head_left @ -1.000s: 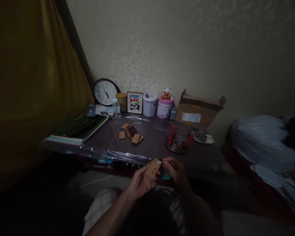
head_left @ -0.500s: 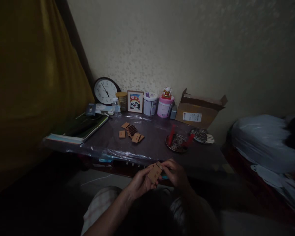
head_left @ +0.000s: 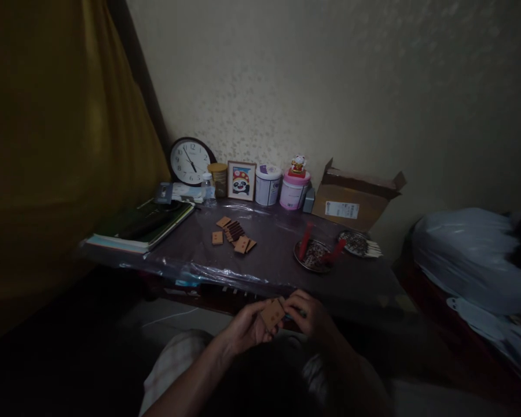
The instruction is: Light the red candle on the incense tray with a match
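Low in front of me, beyond the table's near edge, my left hand (head_left: 248, 330) holds a small flat brown cardboard box (head_left: 272, 314) with reddish marks on its face, much like a matchbox. My right hand (head_left: 307, 313) is closed at the upper right end of this box, its fingertips pinching there; the exact grip is partly hidden. On the table ahead lies a loose group of similar small boxes (head_left: 242, 244), several of them stacked on edge with dark sides showing. One more box (head_left: 217, 238) lies flat to their left.
A round metal plate (head_left: 301, 267) holds dark bits and red pieces; another plate (head_left: 346, 236) has pale sticks at its rim. Along the wall stand a clock (head_left: 191, 162), a framed panda picture (head_left: 242, 180), tubs (head_left: 268, 185) and an open carton (head_left: 351, 200). Books (head_left: 156, 234) lie left.
The box in my hands has tilted slightly and sits a little lower. My right fingers have shifted down along its end. The whole view has moved slightly.
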{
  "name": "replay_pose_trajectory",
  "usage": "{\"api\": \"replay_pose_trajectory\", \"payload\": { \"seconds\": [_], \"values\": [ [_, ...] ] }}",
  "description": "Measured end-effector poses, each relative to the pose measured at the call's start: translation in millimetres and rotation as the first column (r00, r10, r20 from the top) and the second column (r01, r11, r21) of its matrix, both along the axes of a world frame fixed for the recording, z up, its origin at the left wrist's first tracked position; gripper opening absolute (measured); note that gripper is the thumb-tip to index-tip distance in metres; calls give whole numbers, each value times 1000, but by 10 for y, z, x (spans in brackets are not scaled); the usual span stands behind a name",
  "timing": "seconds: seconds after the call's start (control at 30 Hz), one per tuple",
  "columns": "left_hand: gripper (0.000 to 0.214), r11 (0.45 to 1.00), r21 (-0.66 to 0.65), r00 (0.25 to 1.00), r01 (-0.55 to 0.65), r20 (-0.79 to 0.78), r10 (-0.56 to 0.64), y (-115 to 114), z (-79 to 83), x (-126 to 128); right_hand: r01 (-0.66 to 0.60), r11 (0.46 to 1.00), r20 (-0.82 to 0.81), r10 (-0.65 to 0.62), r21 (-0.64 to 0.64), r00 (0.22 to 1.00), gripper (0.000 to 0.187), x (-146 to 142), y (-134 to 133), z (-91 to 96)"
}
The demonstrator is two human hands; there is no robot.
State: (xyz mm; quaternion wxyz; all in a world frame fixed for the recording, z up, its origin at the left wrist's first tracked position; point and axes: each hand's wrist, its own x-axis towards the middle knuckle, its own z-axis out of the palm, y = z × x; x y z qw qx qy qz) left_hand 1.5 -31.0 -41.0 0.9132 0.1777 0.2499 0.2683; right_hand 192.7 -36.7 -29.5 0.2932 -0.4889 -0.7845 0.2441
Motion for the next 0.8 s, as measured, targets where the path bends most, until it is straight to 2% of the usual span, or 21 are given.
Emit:
{"api": "replay_pose_trajectory", "payload": {
  "seconds": [0.27, 0.43, 0.6, 0.8],
  "values": [
    [36, 1000, 1, 1000, 26, -11, -26, 7, -26, -5, -16, 999, -52, 13, -49, 999, 11, -9, -12, 42],
    [35, 1000, 2, 999, 28, -24, -28, 6, -13, 2, -23, 999, -56, 20, -42, 998, 13, -1, -16, 18],
    [37, 1000, 16, 999, 27, -37, -26, 11, -71, 8, -14, 999, -84, 11, -36, 996, 10, -6, -18, -7],
    [42, 997, 80, 1000, 11, 5, -12, 15, -111, 3, -1, 1000, -91, 0, -4, 996, 9, -26, -15, -2]
  ]
}}
